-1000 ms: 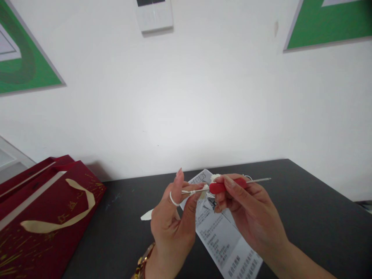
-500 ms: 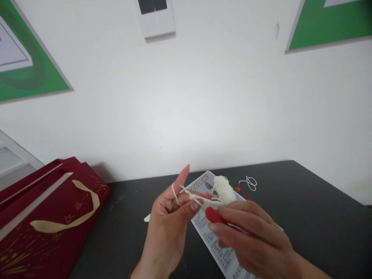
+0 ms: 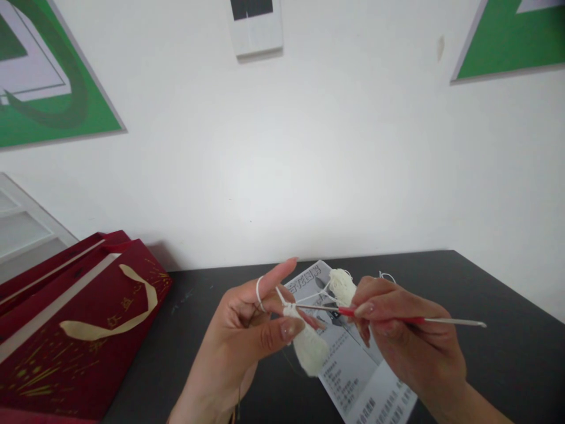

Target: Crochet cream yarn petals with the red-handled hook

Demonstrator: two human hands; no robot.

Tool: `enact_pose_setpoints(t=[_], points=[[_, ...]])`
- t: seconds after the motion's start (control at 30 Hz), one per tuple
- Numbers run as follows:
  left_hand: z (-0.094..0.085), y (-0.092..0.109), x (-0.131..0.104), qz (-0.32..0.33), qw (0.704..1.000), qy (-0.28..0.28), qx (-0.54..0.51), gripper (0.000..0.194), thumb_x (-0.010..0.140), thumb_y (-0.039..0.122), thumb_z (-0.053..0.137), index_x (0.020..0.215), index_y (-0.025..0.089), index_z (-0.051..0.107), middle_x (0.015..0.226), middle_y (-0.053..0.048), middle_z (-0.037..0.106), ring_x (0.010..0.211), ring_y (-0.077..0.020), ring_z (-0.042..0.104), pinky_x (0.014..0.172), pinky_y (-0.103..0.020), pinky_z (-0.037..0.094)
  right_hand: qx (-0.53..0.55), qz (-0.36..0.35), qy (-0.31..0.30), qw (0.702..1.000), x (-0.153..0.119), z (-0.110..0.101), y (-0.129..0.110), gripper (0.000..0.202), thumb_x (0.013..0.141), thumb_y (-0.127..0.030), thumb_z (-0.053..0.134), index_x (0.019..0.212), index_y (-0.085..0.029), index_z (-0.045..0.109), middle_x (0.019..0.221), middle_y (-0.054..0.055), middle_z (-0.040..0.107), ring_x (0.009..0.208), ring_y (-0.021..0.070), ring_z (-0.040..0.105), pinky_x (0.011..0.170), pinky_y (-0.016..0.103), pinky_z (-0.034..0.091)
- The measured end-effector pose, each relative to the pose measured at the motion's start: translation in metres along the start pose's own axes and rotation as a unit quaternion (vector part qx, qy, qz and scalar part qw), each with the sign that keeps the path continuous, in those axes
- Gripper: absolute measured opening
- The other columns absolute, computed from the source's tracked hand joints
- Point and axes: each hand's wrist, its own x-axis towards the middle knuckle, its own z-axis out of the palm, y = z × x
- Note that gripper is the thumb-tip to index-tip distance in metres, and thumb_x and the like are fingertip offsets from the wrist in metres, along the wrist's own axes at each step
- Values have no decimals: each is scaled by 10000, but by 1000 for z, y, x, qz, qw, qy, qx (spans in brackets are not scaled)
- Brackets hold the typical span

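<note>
My left hand (image 3: 247,330) pinches a small piece of white crochet work (image 3: 311,350) between thumb and fingers. A strand of white yarn (image 3: 259,293) loops around its raised index finger. In my right hand (image 3: 404,335) is a crochet hook (image 3: 415,321) with a red grip and metal ends, held nearly level. The hook's left end meets the top edge of the crochet work, where loops sit around it. Behind the hands lies a white yarn ball (image 3: 342,285), and a strand runs from near it toward the work.
A printed instruction sheet (image 3: 348,377) lies on the black table (image 3: 498,330) under the hands. Dark red gift bags (image 3: 110,306) with a cream ribbon handle stand at the left. A thin white cord (image 3: 387,277) shows behind my right hand. The white wall (image 3: 282,147) rises behind the table.
My right hand has turned, so the hook now points level with its far end visible at the right. The crochet work now hangs below my left fingers. The view has shifted slightly.
</note>
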Motion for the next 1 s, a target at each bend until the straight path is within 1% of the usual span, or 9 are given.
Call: enact_pose_setpoints(t=[0.13, 0.33, 0.5, 0.6, 0.67, 0.77, 0.9, 1.0], points=[[3, 3, -2, -1, 1000, 20, 21, 404, 679, 142, 845, 1056, 278, 790, 687, 14, 749, 660, -133, 716, 675, -198, 534, -26, -16, -14, 999, 4, -2, -5, 173, 910, -232, 630, 1015, -246, 766, 791, 70, 716, 607, 166, 581, 536, 295, 467], [2, 6, -6, 5, 1000, -6, 29, 399, 712, 144, 820, 1078, 297, 781, 698, -1, 756, 639, -133, 675, 657, -229, 542, -25, -2, -23, 999, 3, -5, -7, 157, 912, -273, 634, 995, -253, 766, 789, 57, 716, 585, 158, 565, 517, 293, 444], [1, 8, -8, -9, 1000, -14, 25, 402, 700, 140, 825, 1067, 299, 785, 663, 3, 708, 640, -146, 667, 623, -242, 552, -23, 6, -28, 999, 1, -7, -9, 149, 917, -252, 628, 984, -250, 761, 829, 39, 735, 635, 154, 576, 590, 306, 467], [0, 9, -8, -28, 999, -39, 11, 406, 706, 111, 809, 1068, 294, 786, 680, -8, 719, 632, -143, 664, 594, -231, 547, -19, -6, -47, 999, 3, -10, -10, 151, 920, -248, 627, 995, -238, 757, 866, 44, 750, 671, 160, 585, 613, 314, 463], [-1, 9, -7, -38, 997, -66, -5, 408, 711, 94, 796, 1069, 289, 786, 697, -4, 723, 617, -130, 664, 587, -216, 541, -17, -15, -64, 998, 5, -12, -12, 152, 916, -248, 633, 1004, -226, 756, 870, 46, 746, 682, 160, 585, 610, 314, 452], [-4, 7, -6, -48, 993, -105, -33, 424, 715, 81, 783, 1098, 262, 775, 706, 1, 723, 626, -126, 676, 604, -207, 545, -21, -11, -79, 997, 6, -16, -15, 142, 902, -268, 656, 984, -223, 763, 820, 40, 728, 658, 154, 572, 583, 308, 436], [-7, 2, -3, -77, 983, -146, -79, 434, 733, 70, 753, 1136, 232, 758, 724, -8, 738, 633, -130, 697, 639, -214, 563, -31, -11, -87, 996, 9, -18, -19, 143, 901, -288, 658, 966, -229, 771, 772, 39, 714, 628, 150, 570, 558, 302, 436], [-7, 0, -1, -93, 975, -171, -105, 447, 719, 67, 746, 1142, 208, 754, 724, -15, 740, 611, -126, 705, 597, -191, 558, -28, 3, -86, 996, 10, -18, -19, 142, 893, -313, 668, 934, -237, 781, 729, 33, 697, 621, 150, 565, 550, 296, 440]])
